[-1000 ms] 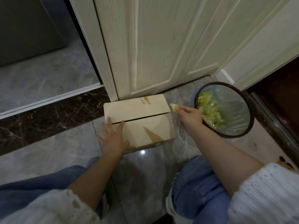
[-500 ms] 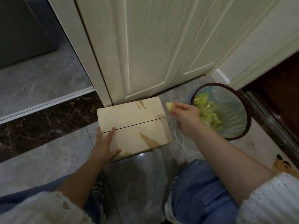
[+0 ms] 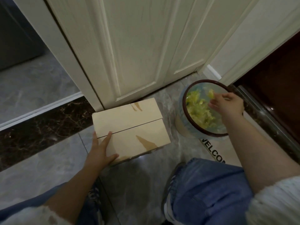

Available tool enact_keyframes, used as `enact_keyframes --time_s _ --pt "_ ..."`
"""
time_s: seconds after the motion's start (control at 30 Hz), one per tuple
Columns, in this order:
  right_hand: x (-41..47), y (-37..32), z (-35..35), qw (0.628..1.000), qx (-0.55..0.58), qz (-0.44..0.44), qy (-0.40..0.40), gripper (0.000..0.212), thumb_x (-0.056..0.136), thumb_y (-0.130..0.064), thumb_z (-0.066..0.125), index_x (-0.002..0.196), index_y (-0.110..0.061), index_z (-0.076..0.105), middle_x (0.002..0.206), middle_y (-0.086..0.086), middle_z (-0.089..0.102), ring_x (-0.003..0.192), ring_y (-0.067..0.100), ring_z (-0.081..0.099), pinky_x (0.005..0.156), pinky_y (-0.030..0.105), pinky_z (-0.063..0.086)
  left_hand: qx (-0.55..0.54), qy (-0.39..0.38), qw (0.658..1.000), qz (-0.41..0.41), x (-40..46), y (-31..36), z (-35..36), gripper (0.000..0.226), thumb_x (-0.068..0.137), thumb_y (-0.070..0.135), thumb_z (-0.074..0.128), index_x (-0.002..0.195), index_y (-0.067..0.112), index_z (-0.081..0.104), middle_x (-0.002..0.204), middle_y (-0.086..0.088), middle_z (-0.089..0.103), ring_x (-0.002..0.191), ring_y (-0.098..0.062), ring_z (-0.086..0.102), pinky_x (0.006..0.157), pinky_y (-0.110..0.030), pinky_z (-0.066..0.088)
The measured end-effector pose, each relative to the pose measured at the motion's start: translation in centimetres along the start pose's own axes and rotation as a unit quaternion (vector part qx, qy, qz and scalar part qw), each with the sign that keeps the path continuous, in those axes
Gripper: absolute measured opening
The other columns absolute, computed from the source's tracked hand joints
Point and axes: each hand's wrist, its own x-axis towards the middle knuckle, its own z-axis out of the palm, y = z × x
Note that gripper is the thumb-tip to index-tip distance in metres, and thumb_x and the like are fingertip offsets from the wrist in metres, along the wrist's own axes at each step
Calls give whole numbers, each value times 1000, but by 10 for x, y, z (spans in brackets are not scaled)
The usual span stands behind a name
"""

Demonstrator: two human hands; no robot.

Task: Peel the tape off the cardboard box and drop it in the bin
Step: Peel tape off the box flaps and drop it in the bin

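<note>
right hand reaches over the bin, fingertips pinching a crumpled yellow tape piece. left hand lies flat, fingers straight, on the cardboard box, whose long axis runs left-right along the floor.

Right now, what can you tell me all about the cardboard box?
The cardboard box is pale brown, flat and rectangular, lying on the grey floor against the white door. Its two top flaps are closed, with a thin dark seam between them. Darker brown patches mark the top. The left hand rests on its near left corner, fingers straight.
</note>
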Motion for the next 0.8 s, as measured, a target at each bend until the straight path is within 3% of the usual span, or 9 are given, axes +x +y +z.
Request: enact_keyframes --time_s 0.1,0.23,0.37,0.47,0.57,0.63,0.73,0.8 --pt "8 11 -5 998 -60 9 4 14 94 -19 69 88 -7 64 80 14 70 72 25 74 78 42 62 -1 -2 1000 -8 1 3 -2 106 86 38 80 162 39 6 167 -4 -24 155 -34 13 122 -47 28" --pt "13 13 -6 991 -134 -1 5 29 100 -24 59 109 2 67 87 17 71 77 29 73 69 38 62 -5 -4 1000 -14 5 4 -1 107 85 38 81 162 39 7 167 -6 -22 154 -35 17 122 -47 28" --pt "22 16 -6 978 -206 5 -18 34 104 -23 49 96 5 67 98 19 71 80 32 71 76 43 61 -13 4 1000 -7 6 1 1 108 82 36 84 162 39 10 168 -5 -19 154 -35 17 122 -47 29" --pt "24 20 -8 968 -250 8 -35 23 97 -11 58 92 9 69 88 16 72 70 25 70 81 43 61 -8 10 1000 -2 7 -1 3 109 82 37 84 162 38 11 168 -6 -17 153 -36 19 120 -48 31" --pt "18 19 -8 953 -302 -19 -32 10 80 -16 79 77 -8 75 72 8 74 68 20 73 84 40 61 -4 13 1000 1 10 -3 5 110 81 39 84 162 39 10 168 -7 -17 153 -37 21 119 -49 33" --pt "17 18 -6 945 -323 -31 -24 18 73 -24 87 69 -17 70 70 4 72 71 20 72 83 41 60 -1 13 1000 -2 10 -4 6 110 81 40 84 162 40 9 169 -7 -17 153 -37 20 119 -50 33" --pt "22 21 -1 962 -271 6 -38 30 66 -16 92 68 -16 63 72 4 68 69 24 71 78 47 61 -3 12 1000 -5 10 -4 7 110 81 40 84 162 40 9 169 -7 -18 154 -36 17 120 -50 32" --pt "26 25 2 971 -233 26 -56 25 69 -6 89 67 -13 65 77 8 70 70 26 72 76 48 62 -3 8 1000 -5 10 -4 7 110 82 40 83 162 40 8 169 -8 -18 155 -36 14 121 -49 30"
